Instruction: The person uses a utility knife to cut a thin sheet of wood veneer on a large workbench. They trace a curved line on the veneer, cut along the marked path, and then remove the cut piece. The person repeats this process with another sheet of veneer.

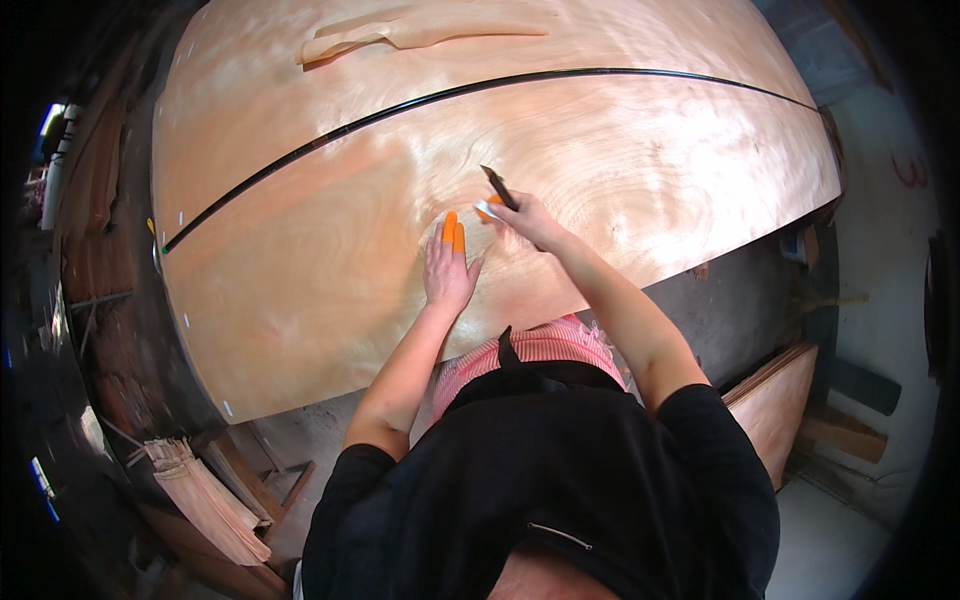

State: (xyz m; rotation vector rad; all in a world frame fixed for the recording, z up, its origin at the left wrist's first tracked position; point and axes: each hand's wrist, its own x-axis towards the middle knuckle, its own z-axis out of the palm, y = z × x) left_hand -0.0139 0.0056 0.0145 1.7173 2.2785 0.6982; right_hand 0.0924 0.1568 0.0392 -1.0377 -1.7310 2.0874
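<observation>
My left hand [449, 270] lies flat on a wide sheet of pale wood veneer [300, 290], fingers stretched forward. Orange covers [454, 232] sit on two of its fingertips. Just to its right, my right hand [528, 220] is closed around a dark knife [499, 188], whose pointed end is up and tilted to the left. Some orange also shows at the right fingertips. Beside them is a small white piece [484, 209]; I cannot tell what it is. The right palm is hidden.
A long thin black strip [400, 107] crosses the sheet beyond my hands. Farther back lies a loose, curled veneer piece [420, 35]. Veneer strips [205, 500] are stacked at the lower left, and wooden panels [770, 410] lean at the right.
</observation>
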